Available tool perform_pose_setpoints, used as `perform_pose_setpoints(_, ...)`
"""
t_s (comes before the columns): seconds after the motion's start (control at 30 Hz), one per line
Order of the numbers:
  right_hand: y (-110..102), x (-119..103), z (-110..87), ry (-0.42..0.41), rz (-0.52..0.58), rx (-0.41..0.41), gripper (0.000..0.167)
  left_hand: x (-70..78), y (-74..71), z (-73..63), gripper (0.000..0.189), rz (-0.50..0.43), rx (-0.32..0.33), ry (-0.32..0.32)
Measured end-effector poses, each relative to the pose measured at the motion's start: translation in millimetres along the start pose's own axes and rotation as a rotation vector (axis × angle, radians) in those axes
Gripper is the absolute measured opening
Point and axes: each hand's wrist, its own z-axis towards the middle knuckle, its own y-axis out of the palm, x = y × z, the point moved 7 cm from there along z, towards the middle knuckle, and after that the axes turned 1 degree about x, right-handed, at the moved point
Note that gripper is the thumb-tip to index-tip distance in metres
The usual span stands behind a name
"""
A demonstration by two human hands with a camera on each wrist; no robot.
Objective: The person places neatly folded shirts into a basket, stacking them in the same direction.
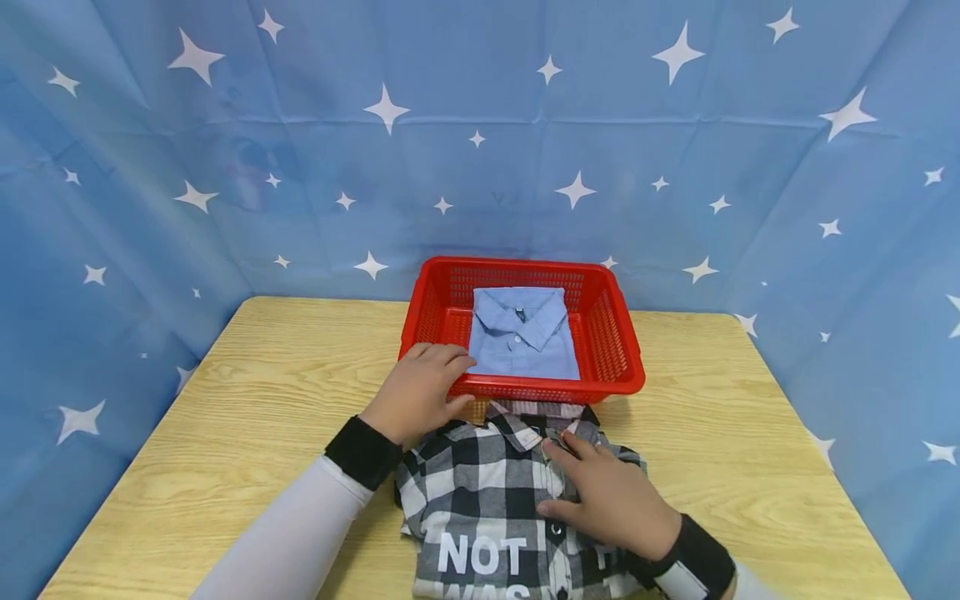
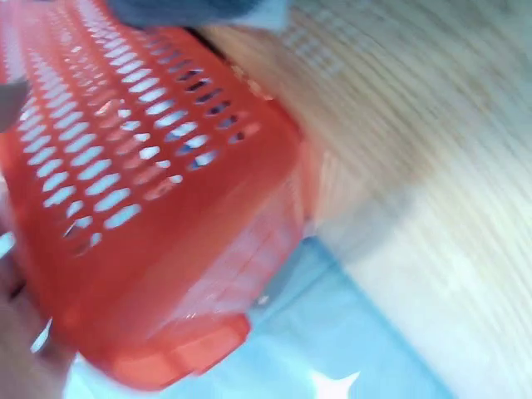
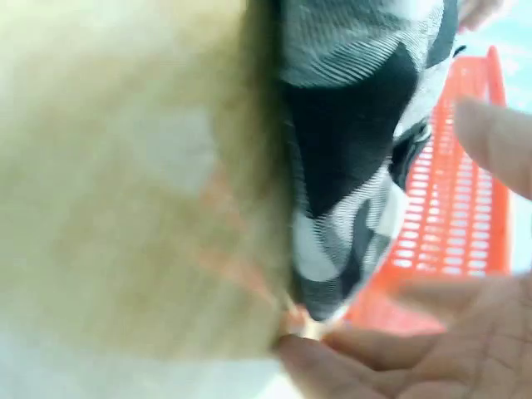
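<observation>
In the head view a red plastic basket [image 1: 611, 387] stands at the back middle of the table, with a folded light blue shirt [image 1: 525, 342] inside. My left hand [image 1: 422, 392] is at its front left corner, fingers over the rim and thumb in front of the wall. The basket's perforated side [image 2: 216, 191] fills much of the blurred left wrist view. A black-and-white checked shirt [image 1: 480, 492] with white lettering lies folded before the basket. Over its right half is my right hand [image 1: 611, 500], fingers spread; whether it touches the cloth I cannot tell.
The wooden table [image 1: 285, 375] extends to both sides of the basket. A blue curtain [image 1: 480, 167] with white stars hangs behind and along both sides.
</observation>
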Motion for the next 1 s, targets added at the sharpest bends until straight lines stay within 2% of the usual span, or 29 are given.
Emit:
perform_pose_setpoints(0.07,-7.4,11.7,-6.4,-0.019,0.047,0.025,0.08,7.2,-12.9,-8.2,0.043,0.005,0.073,0.014)
perform_pose_setpoints(0.13,-14.0,25.6,-12.9,-0.034,0.079,0.056,0.076,14.4,-25.9,-20.3,0.038,-0.04,0.134,0.003)
perform_pose_setpoints(0.2,-17.3,41.0,-18.1,-0.03,0.099,0.063,0.076,21.6,-31.8,-34.6,0.033,-0.114,0.135,-0.019)
perform_pose_setpoints(0.27,-16.7,56.8,-22.2,-0.009,0.136,0.047,0.08,27.8,-28.0,-49.6,0.034,-0.185,0.066,-0.041)
perform_pose_setpoints(0.37,-10.9,77.9,-25.8,0.044,0.215,0.002,0.09,31.4,-9.5,-71.4,0.049,-0.283,-0.117,-0.133)
perform_pose_setpoints(0.43,-6.6,88.8,-26.9,0.075,0.304,-0.01,0.096,29.6,3.5,-83.3,0.062,-0.374,-0.221,-0.231)
perform_pose_setpoints(0.5,-2.7,97.7,-27.3,0.122,0.407,-0.013,0.101,25.0,13.8,-92.3,0.072,-0.483,-0.298,-0.353)
perform_pose_setpoints(0.57,0.6,103.7,-27.1,0.169,0.529,-0.009,0.103,20.8,21.2,-97.0,0.077,-0.591,-0.349,-0.449)
perform_pose_setpoints(0.63,3.6,107.2,-27.0,0.22,0.646,-0.006,0.1,18.3,26.7,-99.8,0.079,-0.669,-0.398,-0.513)
perform_pose_setpoints(0.73,7.4,110.4,-26.6,0.296,0.792,-0.015,0.091,17.7,31.4,-102.0,0.076,-0.73,-0.437,-0.535)
perform_pose_setpoints(0.8,10.2,112.3,-26.0,0.326,0.868,-0.032,0.083,17.9,33.1,-103.3,0.074,-0.738,-0.438,-0.53)
perform_pose_setpoints(0.9,15.6,111.9,-26.0,0.31,0.958,-0.091,0.073,17.8,34.4,-104.7,0.071,-0.718,-0.405,-0.518)
perform_pose_setpoints(1.0,19.9,105.1,-28.8,0.214,1.025,-0.157,0.067,18.2,36.9,-105.0,0.069,-0.686,-0.372,-0.51)
